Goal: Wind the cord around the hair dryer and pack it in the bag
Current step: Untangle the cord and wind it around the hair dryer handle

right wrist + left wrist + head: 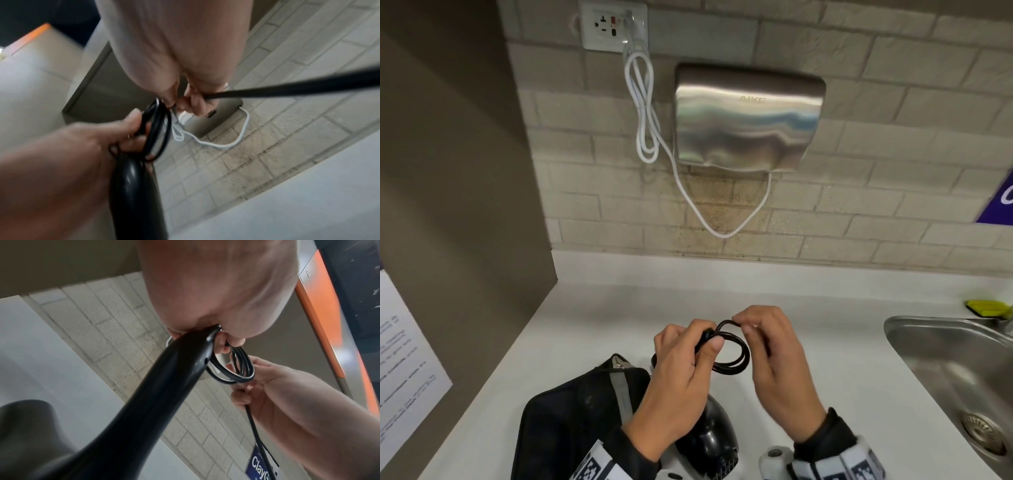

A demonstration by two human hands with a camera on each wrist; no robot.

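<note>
A black hair dryer (710,442) hangs body-down over the white counter, its handle (164,386) rising into my left hand (681,356), which grips the handle's end. Black cord (736,353) loops in a few coils at that end. My right hand (767,346) pinches the top of the coil between thumb and fingers. In the right wrist view a free length of cord (287,91) runs off from the right hand's fingers. A black bag (571,411) with a grey strap lies on the counter at the left, under my left forearm.
A steel sink (959,370) is set into the counter (592,318) at the right, with a yellow-green sponge (988,308) behind it. On the brick wall hang a steel hand dryer (750,116), its white cable (643,113) and a socket (613,24). A brown partition (448,171) borders the left.
</note>
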